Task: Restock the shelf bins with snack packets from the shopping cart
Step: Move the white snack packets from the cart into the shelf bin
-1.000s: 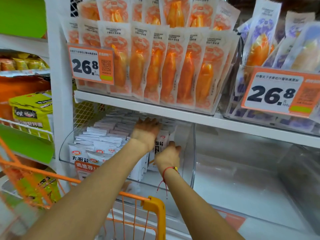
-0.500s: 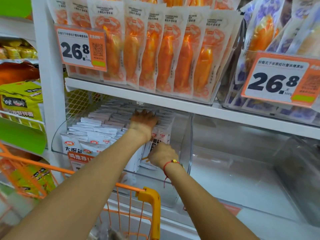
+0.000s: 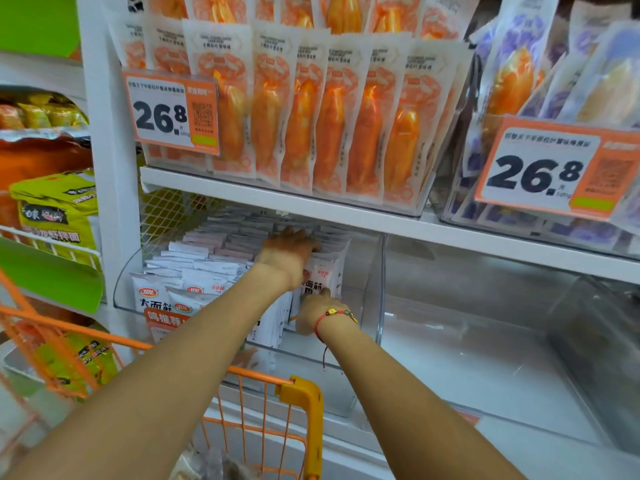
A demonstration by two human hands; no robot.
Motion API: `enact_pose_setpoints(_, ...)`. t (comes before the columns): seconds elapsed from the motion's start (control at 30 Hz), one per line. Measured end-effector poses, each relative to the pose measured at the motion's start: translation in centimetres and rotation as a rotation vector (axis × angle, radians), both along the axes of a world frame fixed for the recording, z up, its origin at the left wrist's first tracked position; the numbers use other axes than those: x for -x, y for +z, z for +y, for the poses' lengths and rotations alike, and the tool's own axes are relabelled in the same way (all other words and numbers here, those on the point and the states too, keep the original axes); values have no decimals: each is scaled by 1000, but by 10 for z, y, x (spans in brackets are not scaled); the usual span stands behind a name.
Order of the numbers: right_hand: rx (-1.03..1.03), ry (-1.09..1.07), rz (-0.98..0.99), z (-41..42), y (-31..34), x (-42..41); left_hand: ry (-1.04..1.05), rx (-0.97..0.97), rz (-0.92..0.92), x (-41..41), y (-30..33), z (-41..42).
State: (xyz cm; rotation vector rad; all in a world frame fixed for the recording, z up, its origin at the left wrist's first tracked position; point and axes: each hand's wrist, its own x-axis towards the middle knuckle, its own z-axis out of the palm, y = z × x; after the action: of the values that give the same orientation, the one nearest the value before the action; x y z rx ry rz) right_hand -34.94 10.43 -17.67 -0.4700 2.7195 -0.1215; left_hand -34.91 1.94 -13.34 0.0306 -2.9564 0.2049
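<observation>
White snack packets (image 3: 207, 271) with red logos stand in rows inside a clear plastic shelf bin (image 3: 380, 278) on the lower shelf. My left hand (image 3: 289, 252) rests flat on the tops of the packets near the right end of the rows, fingers spread. My right hand (image 3: 317, 311), with a red cord on its wrist, holds the lower part of the end packet (image 3: 323, 275); its fingers are hidden behind the hand. The orange shopping cart (image 3: 242, 373) is below my arms, and its contents are mostly out of view.
Orange packets (image 3: 311, 116) fill the upper shelf behind a 26.8 price tag (image 3: 169, 112). Purple packets (image 3: 519, 64) sit at upper right. A second clear bin (image 3: 571, 341) lies to the right. Yellow-green bags (image 3: 59, 209) hang at left. The cart's yellow corner (image 3: 304, 393) is close under my right forearm.
My right hand has slid lower along the end packet. My left hand has stayed on the packet tops. The view has shifted slightly.
</observation>
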Motion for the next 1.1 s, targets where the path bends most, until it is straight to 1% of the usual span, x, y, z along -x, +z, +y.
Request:
enact_pose_setpoints(0.07, -32, 56, -47, 0, 3, 6, -25, -29, -11, -7, 4, -2)
enact_pose_setpoints(0.23, -29, 95, -36, 14, 12, -4, -12, -180, -76, -37, 14, -3)
enact_pose_setpoints(0.27, 5, 97, -11, 21, 16, -10, -9, -210, -102, -44, 17, -3)
enact_pose_setpoints(0.37, 200, 114, 119, 41, 31, -29, -41, -294, -138, -72, 25, -5)
enact_pose_setpoints(0.5, 392, 194, 327, 55, 48, -62, -8, -451, -69, -124, 34, -13)
enact_pose_setpoints(0.57, 490, 221, 385, 57, 54, -82, 27, -510, -35, -154, 31, -21)
enact_pose_setpoints(0.63, 552, 281, 417, 57, 56, -102, 81, -568, -46, -187, 28, -29)
enact_pose_setpoints(0.73, 605, 385, 453, 49, 49, -134, 210, -546, -121, -233, 15, -38)
enact_pose_setpoints(0.83, 667, 514, 421, 27, 29, -166, 340, -477, -207, -265, -12, -47)
enact_pose_setpoints(0.9, 614, 622, 367, 11, 10, -180, 394, -389, -264, -279, -30, -48)
enact_pose_setpoints(0.93, 531, 669, 303, 4, 2, -185, 406, -322, -326, -286, -36, -45)
enact_pose_setpoints(1.0, 296, 759, 121, -6, -17, -190, 377, -213, -524, -300, -41, -35)
enact_pose_setpoints(1.07, 66, 828, -14, -8, -28, -192, 344, -259, -744, -311, -44, -28)
enact_pose_setpoints(1.1, 5, 859, -46, -6, -29, -193, 347, -293, -809, -316, -44, -30)
